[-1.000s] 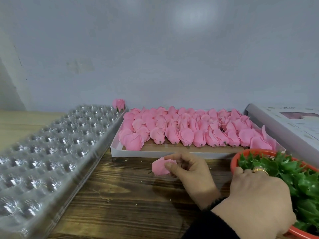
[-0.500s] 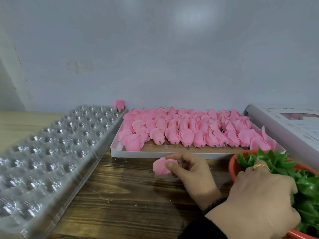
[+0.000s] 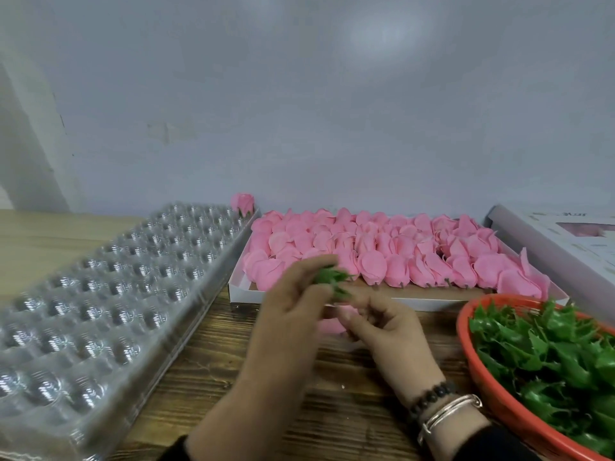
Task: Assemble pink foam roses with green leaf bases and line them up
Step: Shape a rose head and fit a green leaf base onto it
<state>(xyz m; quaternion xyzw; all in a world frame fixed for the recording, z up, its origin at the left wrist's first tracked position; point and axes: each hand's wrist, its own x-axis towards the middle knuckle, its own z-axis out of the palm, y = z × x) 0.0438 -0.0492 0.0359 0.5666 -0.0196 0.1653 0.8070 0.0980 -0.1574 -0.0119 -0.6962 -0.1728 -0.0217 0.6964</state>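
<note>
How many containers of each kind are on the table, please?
Clear plastic blister tray: 1
White cardboard box of pink foam roses: 1
Red plastic basket of green leaf bases: 1
Pale printed box: 1
Total: 4

The light was soft and even. A pale bright spot glowed on the wall (image 3: pixel 382 38). The clear tray (image 3: pixel 100 304) shone with little glints. Both hands looked blurry, and the edges bent and went fuzzy.

Bare tabletop (image 3: pixel 253 387) runs as a lane between the clear blister tray (image 3: pixel 100 294) and the orange basket (image 3: pixel 482 387); the rose box (image 3: pixel 332 296) blocks its far end.
</note>
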